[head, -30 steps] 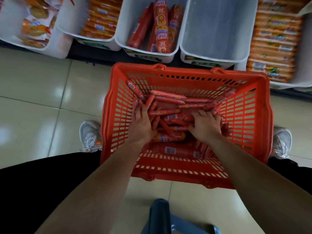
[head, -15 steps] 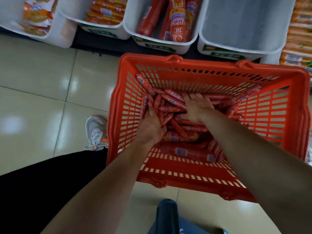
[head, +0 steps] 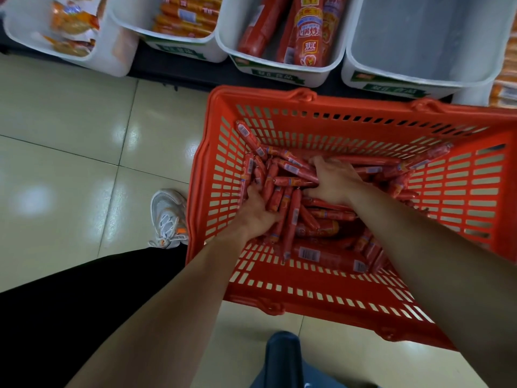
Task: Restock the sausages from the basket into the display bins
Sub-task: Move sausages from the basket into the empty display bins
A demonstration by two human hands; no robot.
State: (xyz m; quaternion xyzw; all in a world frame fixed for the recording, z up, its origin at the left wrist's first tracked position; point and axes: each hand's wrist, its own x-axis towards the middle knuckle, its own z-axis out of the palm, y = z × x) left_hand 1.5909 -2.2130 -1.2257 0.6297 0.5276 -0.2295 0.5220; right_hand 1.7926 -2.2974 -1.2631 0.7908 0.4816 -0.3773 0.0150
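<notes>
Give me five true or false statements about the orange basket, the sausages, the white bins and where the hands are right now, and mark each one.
1. Both hands are inside the orange slotted plastic basket. True.
2. The left hand rests on the grey running shoe. False: it is down among the thin red wrapped sausages in the basket.
3. The white plastic bin at far right looks empty. True.
4. The basket sits on a shelf. False: it sits on the cream tiled floor.
5. The right hand is lifting a sausage over a bin. False: it is low in the basket, on the pile.
</notes>
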